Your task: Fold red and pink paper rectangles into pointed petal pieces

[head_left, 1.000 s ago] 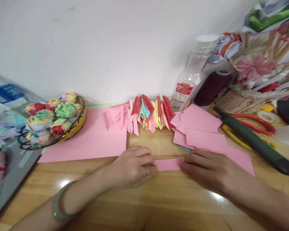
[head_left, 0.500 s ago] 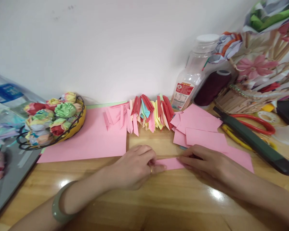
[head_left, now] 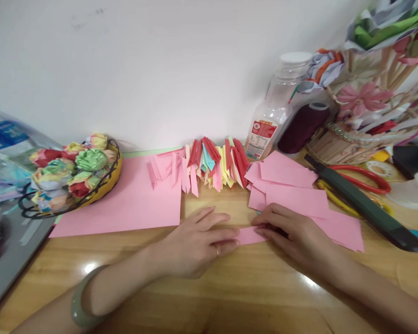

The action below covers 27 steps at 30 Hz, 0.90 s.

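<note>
A narrow pink paper strip (head_left: 250, 235) lies across the wooden table between my two hands. My left hand (head_left: 197, 241), with a ring and a bangle on the wrist, rests at the strip's left end, its fingers stretched out and touching the paper. At the other end, my right hand (head_left: 294, 232) is closed, thumb and fingertips pinching the strip. Just behind my right hand sit several loose pink paper pieces (head_left: 296, 199). A row of folded paper pieces (head_left: 212, 162) in red, yellow, blue and pink stands farther back, against the wall side.
On the left, a basket of paper flowers (head_left: 116, 174) sits on a large pink sheet (head_left: 142, 199). A bottle (head_left: 264, 130) and a dark thread spool (head_left: 301, 130) stand behind. Right of the paper pieces lie a dark-handled cutter (head_left: 365, 204) and red-and-yellow scissors (head_left: 378, 178).
My left hand's fingers have uncurled and spread over the strip's left end. The right hand keeps its pinch, its fingers slightly more bent. The view has shifted a little.
</note>
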Motion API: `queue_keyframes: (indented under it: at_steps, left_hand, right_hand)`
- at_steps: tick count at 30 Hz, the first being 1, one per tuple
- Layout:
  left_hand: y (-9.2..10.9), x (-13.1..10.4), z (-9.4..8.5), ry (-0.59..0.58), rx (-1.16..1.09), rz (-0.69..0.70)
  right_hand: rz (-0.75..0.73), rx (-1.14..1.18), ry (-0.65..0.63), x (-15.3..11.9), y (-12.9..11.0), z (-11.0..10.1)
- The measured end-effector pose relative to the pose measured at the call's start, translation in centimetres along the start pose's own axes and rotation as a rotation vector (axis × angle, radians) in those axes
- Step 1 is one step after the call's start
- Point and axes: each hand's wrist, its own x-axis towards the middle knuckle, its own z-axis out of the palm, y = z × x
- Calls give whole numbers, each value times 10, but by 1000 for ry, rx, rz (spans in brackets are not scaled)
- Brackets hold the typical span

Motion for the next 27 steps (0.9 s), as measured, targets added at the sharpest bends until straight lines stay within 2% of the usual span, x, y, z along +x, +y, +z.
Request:
queue_keyframes:
  at_steps: [4,8,14,18,22,27]
  left_hand:
    - [0,-1,1,-6,12,4]
    - [-1,-2,1,-10,23,17]
    - [-3,-3,1,-59,29,61]
    - [-5,-3,1,-113,-20,40]
    - [-4,-2,0,-123,-57,2]
    - [-4,0,-2,-88,-63,-21]
  right_hand:
    - [16,26,-6,3,-2,-1]
    - [36,-64,-28,2,-1,-1]
    - [-19,-229,-74,-2,4,0]
    - [-71,-302,-87,-2,5,0]
    - [-166,-398,-61,0,2,-2]
    - [-432,-569,42,-5,-12,0]
